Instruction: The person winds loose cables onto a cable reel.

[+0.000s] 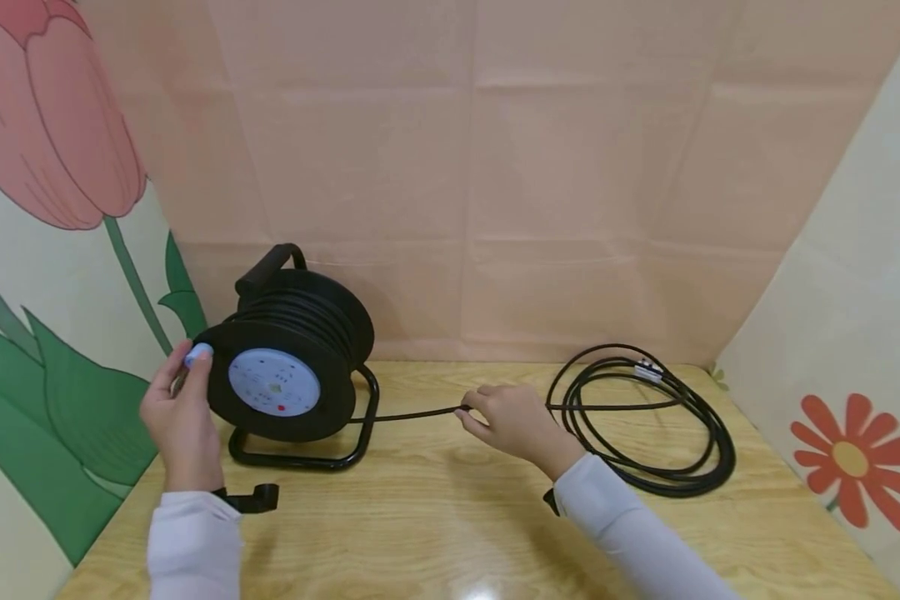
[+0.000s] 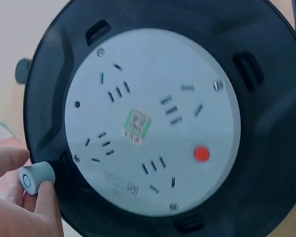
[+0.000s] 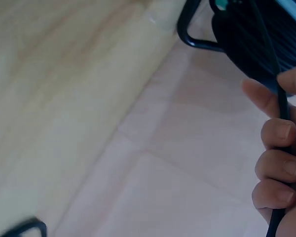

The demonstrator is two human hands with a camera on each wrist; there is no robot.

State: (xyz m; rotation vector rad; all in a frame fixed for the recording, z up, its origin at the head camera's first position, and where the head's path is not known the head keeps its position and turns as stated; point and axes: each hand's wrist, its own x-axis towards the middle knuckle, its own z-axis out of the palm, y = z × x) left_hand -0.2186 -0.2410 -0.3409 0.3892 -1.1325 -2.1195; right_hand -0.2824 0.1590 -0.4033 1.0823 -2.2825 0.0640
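Note:
A black cable reel [image 1: 288,358] stands on its tube frame at the left of the table, cable wound on its drum. Its front bears a pale socket disc [image 2: 153,121] with a red button [image 2: 201,153]. At the disc's outer edge my left hand [image 1: 187,417] pinches the light blue crank knob [image 2: 37,177] between thumb and fingers. My right hand [image 1: 521,421] grips the black cable [image 1: 412,414] that runs out from the reel; in the right wrist view its fingers [image 3: 278,163] curl round it. Beyond that hand the cable leads to a loose coil [image 1: 708,450].
At the coil's top lies a plug with a white label [image 1: 648,372]. The wooden table [image 1: 390,533] meets a pink backdrop [image 1: 570,208] behind, with flower-printed panels [image 1: 847,458] at both sides. The reel's carry handle [image 1: 266,268] rises above the drum.

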